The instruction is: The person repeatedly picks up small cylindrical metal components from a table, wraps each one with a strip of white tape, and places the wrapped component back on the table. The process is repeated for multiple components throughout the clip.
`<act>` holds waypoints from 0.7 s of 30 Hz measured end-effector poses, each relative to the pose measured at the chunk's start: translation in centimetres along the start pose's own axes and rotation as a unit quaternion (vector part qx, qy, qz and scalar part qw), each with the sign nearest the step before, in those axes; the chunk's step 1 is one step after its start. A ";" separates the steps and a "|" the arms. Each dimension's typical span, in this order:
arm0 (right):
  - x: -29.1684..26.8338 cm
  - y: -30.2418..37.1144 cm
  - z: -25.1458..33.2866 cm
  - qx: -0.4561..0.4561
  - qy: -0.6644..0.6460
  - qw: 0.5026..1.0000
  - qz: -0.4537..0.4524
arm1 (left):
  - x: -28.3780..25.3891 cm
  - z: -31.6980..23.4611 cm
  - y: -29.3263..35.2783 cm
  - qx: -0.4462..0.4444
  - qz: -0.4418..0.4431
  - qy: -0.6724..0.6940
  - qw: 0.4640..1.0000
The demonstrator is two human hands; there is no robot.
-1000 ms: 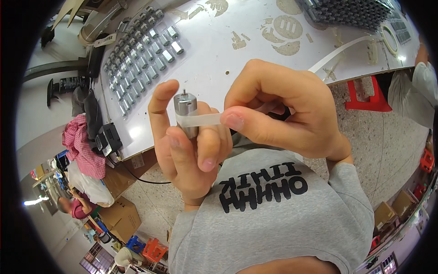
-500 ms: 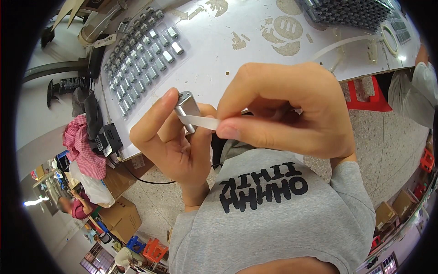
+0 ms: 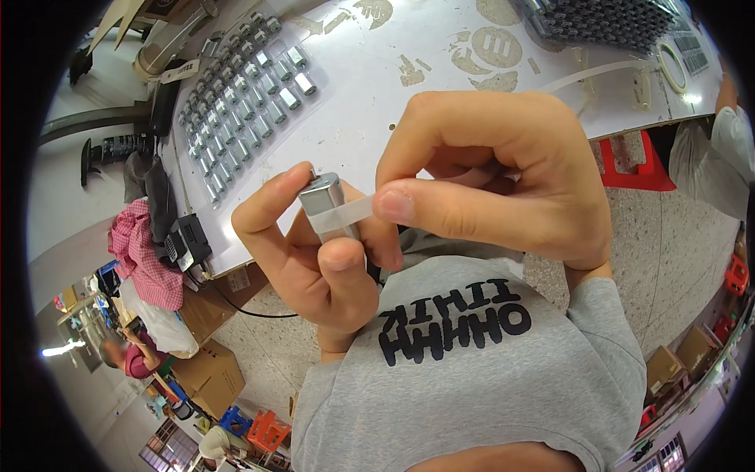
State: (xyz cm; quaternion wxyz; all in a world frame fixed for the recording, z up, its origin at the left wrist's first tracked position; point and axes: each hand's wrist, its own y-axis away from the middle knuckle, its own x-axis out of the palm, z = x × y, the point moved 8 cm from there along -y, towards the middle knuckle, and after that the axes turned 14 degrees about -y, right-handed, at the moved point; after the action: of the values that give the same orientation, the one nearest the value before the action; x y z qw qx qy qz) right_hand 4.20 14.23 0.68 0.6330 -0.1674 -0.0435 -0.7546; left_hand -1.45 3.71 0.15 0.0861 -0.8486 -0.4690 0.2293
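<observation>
A small silver metal motor (image 3: 321, 198) is gripped by the fingers of my left hand (image 3: 307, 263), its end cap tilted up. Around its side runs a strip of whitish, see-through tape (image 3: 354, 211). The free end of that strip is pinched between thumb and forefinger of my right hand (image 3: 503, 181), just right of the motor. Between the two hands the tape is stretched short and straight. My right hand's other fingers curl inward and are partly hidden. Beyond my left hand, many similar silver motors (image 3: 248, 110) stand in rows in a clear plastic tray.
A dark stack of filled trays (image 3: 598, 27) sits at the far right of the white table (image 3: 354, 86). Near it lie a tape roll (image 3: 672, 67) and a tape strip. A black device (image 3: 187, 240) with a cable rests at the left edge. A red stool (image 3: 637, 165) stands right.
My left hand has turned the motor, and the tape now lies across its broad face. The right hand has shifted slightly up, still pinching the tape, and the free length looks shorter.
</observation>
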 end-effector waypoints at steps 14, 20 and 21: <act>1.0 -0.5 -0.3 -0.004 -0.187 0.982 -0.023 | 0.7 -0.7 -0.6 -0.026 0.011 0.116 0.993; 1.0 -0.9 -0.4 0.054 -0.175 0.983 -0.002 | -0.2 -0.7 -0.2 -0.063 -0.155 0.069 0.983; 0.7 -0.9 -0.4 0.038 -0.171 0.985 -0.007 | 0.4 -1.0 -0.4 -0.055 -0.100 0.069 0.991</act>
State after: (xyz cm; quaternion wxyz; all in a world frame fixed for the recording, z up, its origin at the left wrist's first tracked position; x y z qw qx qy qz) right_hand 3.17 13.62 0.63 0.6166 -0.2693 -0.1806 -0.7174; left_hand -1.12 4.32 1.05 0.0943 -0.8148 -0.5561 0.1343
